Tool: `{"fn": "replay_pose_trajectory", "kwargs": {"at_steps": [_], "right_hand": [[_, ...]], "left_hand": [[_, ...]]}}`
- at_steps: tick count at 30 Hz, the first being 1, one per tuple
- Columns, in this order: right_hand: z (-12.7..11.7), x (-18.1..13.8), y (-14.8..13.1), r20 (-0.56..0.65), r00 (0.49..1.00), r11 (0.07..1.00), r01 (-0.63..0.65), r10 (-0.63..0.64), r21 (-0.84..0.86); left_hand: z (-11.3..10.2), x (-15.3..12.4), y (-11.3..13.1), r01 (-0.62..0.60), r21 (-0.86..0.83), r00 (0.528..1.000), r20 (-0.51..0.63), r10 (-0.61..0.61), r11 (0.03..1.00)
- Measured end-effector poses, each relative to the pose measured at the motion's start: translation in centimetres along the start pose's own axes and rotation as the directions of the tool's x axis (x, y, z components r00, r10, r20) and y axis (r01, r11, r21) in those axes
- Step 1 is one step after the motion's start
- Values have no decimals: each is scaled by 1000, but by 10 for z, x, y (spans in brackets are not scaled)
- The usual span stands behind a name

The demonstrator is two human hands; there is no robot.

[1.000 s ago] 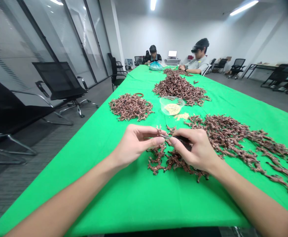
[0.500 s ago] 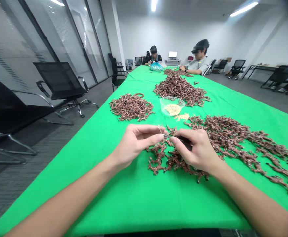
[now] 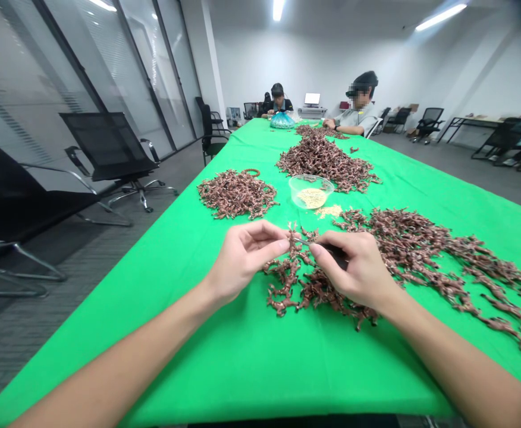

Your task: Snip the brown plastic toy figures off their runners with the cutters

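My left hand [image 3: 247,255] pinches a small brown animal figurine [image 3: 292,233] between thumb and fingers, its pale antler-like tips pointing up. Closed around a dark-handled tool [image 3: 335,254], my right hand [image 3: 359,265] points the thin metal tip at the figurine; they seem to touch. Most of the handle is hidden in my palm, so its exact kind is unclear. Below both hands lies a loose cluster of similar brown figurines [image 3: 282,288]. A larger heap of figurines [image 3: 414,238] spreads out to the right of my right hand.
A clear plastic bowl [image 3: 297,191] holds pale small bits, with more pale bits [image 3: 329,211] spilled beside it. Further figurine piles [image 3: 237,195] [image 3: 327,160] lie beyond on the green tablecloth [image 3: 189,356]. Two people sit at the far end near a blue bag [image 3: 282,120]. Chairs [image 3: 109,145] stand left.
The figurine in my left hand now shows more plainly, with its tips higher. My left fingers have shifted slightly left and up; the tool's tip stays at the figurine.
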State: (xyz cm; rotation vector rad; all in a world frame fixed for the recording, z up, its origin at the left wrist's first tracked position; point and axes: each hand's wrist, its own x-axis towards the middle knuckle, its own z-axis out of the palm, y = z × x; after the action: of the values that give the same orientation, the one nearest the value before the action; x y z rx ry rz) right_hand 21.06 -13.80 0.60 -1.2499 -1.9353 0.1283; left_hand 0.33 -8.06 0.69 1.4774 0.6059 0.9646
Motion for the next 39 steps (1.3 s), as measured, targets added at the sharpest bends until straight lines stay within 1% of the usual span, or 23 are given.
{"fn": "replay_pose_trajectory", "kwargs": {"at_steps": [6, 17, 22, 27, 32, 39], "right_hand": [[1, 0, 0, 9, 1000, 1000, -12, 12, -16], [1, 0, 1, 11, 1000, 1000, -7, 7, 14], [1, 0, 0, 11, 1000, 1000, -5, 5, 20], [1, 1, 0, 6, 1000, 1000, -6, 6, 28], [1, 1, -1, 13, 1000, 999, -10, 10, 36], [2, 0, -1, 16, 1000, 998, -20, 19, 63]], "left_hand": [[1, 0, 1, -1, 13, 1000, 9, 1, 1000], [1, 1, 0, -18, 27, 999, 40, 16, 999], [2, 1, 0, -28, 52, 999, 36, 26, 998], [2, 0, -1, -26, 42, 1000, 7, 26, 999], [2, 0, -1, -33, 1, 999, 31, 33, 999], [4, -1, 2, -35, 25, 999, 20, 34, 999]]}}
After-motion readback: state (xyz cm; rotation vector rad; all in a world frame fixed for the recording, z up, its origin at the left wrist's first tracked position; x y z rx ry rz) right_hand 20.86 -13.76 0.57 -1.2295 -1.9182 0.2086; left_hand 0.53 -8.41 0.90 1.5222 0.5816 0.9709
